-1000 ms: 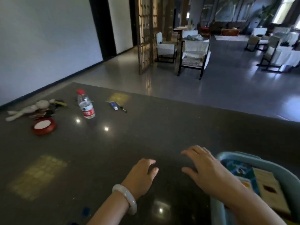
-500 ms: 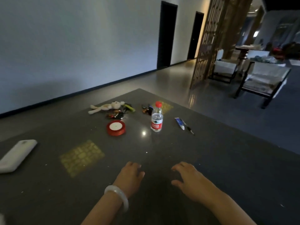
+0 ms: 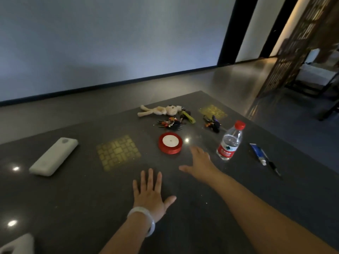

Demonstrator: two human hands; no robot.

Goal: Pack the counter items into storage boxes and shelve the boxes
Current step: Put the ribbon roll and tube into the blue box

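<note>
One red ribbon spool (image 3: 170,143) (white core) lies flat.

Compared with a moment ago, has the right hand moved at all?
Yes. The right hand has stretched forward across the counter, away from the person, and now lies close to the red ribbon spool and the water bottle.

One red ribbon spool (image 3: 170,143), one clear plastic water bottle (image 3: 230,141), one cream plush rabbit (image 3: 159,110), two key bunches (image 3: 169,124) (image 3: 212,123), one blue tube (image 3: 257,153), one white rectangular case (image 3: 54,156).
</note>
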